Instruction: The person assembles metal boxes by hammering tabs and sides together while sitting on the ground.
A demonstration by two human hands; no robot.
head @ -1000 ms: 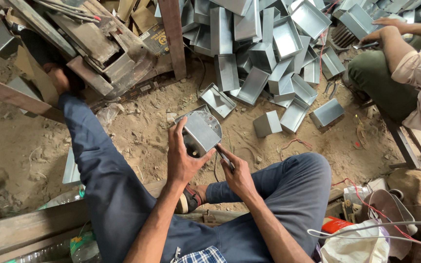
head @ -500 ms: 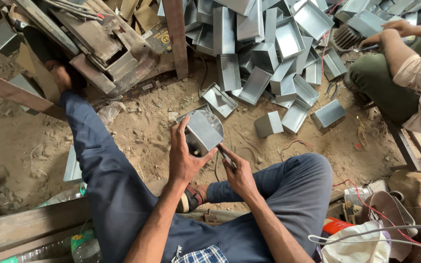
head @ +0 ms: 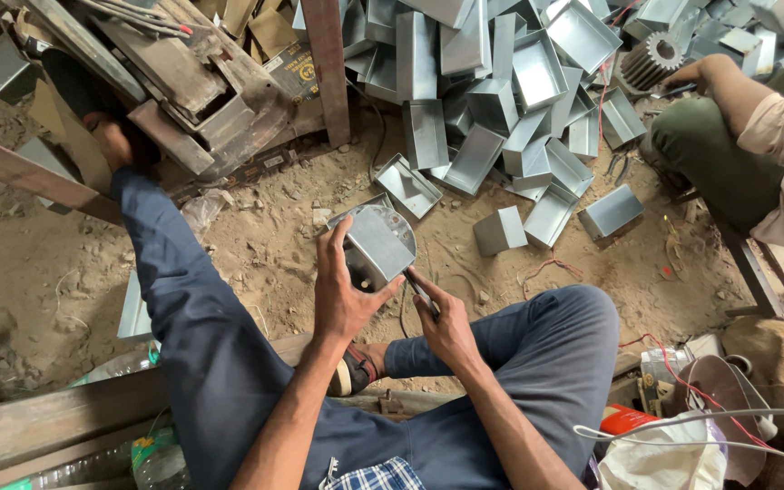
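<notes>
My left hand [head: 345, 292] grips a grey sheet-metal box [head: 376, 243] with a rounded end, held above my lap at the middle of the head view. My right hand [head: 446, 322] holds a thin dark tool [head: 417, 289] whose tip touches the box's lower right edge. My legs in dark blue trousers [head: 229, 363] stretch across the dirt floor, the left one towards the upper left.
A heap of several similar metal boxes [head: 510, 100] lies on the dirt ahead. Another seated person [head: 755, 136] works at the upper right beside a metal gear [head: 648, 62]. Rusty scrap and a wooden post [head: 327, 63] stand at the upper left. Wires, a white bag [head: 673, 458] lie lower right.
The camera view has shifted slightly. My hands keep the box and the tool in much the same place; the box has tilted a little.
</notes>
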